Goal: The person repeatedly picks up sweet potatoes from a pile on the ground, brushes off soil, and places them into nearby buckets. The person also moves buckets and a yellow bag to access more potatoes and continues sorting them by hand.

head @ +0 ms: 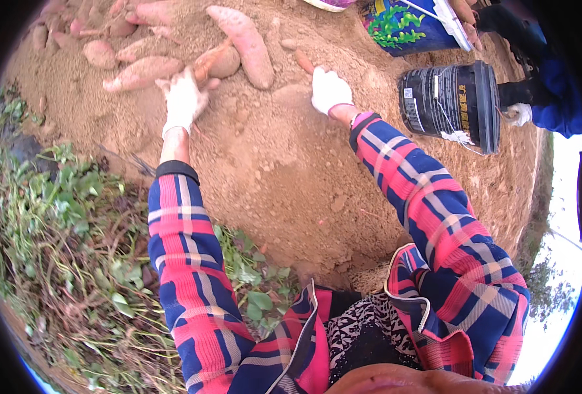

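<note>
My left hand (pixel 185 101), in a white glove, is at the edge of the sweet potatoes. Its fingers touch a soil-covered sweet potato (pixel 224 63) with an orange-brown streak; blur hides whether they grip it. Just left of that hand lies a long sweet potato (pixel 146 72). A large pink sweet potato (pixel 246 47) rests farther out, between my hands. My right hand (pixel 331 88), also white-gloved, is closed at the near end of a small slender sweet potato (pixel 304 61). Beside it, a soil-coated lump (pixel 291 95) sits half sunk in the ground.
More sweet potatoes (pixel 99 53) spread over loose soil at upper left. Cut vines and leaves (pixel 74 236) cover the left side. A black bucket (pixel 448 106) lies tipped on the right, below a blue bucket (pixel 404 27). Another person's gloved hand (pixel 519 114) is beside the black bucket.
</note>
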The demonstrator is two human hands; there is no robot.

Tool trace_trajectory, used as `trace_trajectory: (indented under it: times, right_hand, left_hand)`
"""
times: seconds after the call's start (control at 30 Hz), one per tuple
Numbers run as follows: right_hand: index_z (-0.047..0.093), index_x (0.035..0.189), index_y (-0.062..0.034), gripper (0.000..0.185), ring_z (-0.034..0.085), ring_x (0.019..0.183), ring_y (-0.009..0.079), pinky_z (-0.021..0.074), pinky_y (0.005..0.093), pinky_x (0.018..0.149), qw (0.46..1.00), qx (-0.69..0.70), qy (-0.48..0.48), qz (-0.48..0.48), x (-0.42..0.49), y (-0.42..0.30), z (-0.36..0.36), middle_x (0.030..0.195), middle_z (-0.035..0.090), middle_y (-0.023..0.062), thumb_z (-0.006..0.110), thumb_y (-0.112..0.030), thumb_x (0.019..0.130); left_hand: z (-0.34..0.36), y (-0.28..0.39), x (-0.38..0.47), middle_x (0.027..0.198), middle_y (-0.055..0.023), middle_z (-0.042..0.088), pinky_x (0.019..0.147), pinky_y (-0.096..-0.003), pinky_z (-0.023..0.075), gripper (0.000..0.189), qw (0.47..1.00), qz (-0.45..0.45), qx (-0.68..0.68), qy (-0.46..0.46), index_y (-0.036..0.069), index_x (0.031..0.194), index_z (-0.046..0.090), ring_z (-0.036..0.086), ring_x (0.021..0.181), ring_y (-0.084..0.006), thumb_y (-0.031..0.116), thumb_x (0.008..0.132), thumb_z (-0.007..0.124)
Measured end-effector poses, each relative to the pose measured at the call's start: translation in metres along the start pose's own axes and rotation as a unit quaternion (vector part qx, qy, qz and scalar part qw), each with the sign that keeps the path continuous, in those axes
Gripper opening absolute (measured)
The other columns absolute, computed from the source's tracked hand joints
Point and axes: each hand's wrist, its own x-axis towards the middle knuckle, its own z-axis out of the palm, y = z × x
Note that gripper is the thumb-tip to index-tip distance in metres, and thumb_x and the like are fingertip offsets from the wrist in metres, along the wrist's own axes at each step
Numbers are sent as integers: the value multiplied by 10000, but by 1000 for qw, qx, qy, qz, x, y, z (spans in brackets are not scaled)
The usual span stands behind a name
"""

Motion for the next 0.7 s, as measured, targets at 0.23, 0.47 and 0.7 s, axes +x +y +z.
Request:
trace_trajectory:
  times: [0.23,0.47,0.7]
  right_hand:
    - [574,1151,-1,607,669,1042,454,537,479,870,960,204,-164,-101,17,32,-75,1058,704,262,808,-224,637]
    - [644,1226,-123,401,631,1118,392,498,502,960,974,106,-101,-175,96,3,-56,1213,629,226,657,-249,845]
    - [704,1114,-157,413,612,1109,367,503,509,961,912,136,-256,-289,145,16,-64,1161,627,170,776,-308,737]
  left_hand:
    - [19,-3,43,1307,-178,657,1169,-703,239,615,964,-11,42,-264,90,1151,761,560,1252,-397,474,681,858]
    - [32,-11,57,1432,-181,597,1195,-685,220,514,944,-67,12,-324,74,1339,656,477,1389,-448,359,912,667]
    - [11,-6,67,1328,-98,633,1139,-793,192,575,918,-48,29,-393,147,1308,684,531,1297,-377,421,817,801]
